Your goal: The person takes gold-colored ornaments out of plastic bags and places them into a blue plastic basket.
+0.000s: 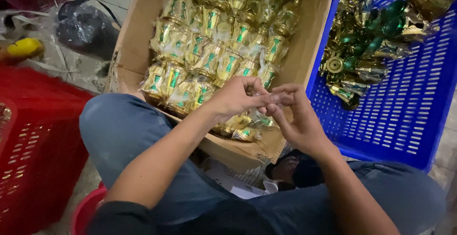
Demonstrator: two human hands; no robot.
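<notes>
My left hand (235, 97) and my right hand (297, 121) meet over the near edge of a cardboard box (135, 35). Their fingertips pinch together around a small clear plastic wrap with a gold and green lantern-shaped ornament (247, 123) hanging below them. The box is packed with several rows of wrapped gold and green ornaments (214, 44). To the right, a blue plastic crate (404, 116) holds a pile of unwrapped gold and green ornament parts (371, 35).
A red plastic crate (33, 144) stands at the left, beside my jeans-clad knee (119, 130). A dark plastic bag (83, 25) and a yellow object (24, 47) lie on the tiled floor at upper left. A red bucket rim (85, 209) shows below.
</notes>
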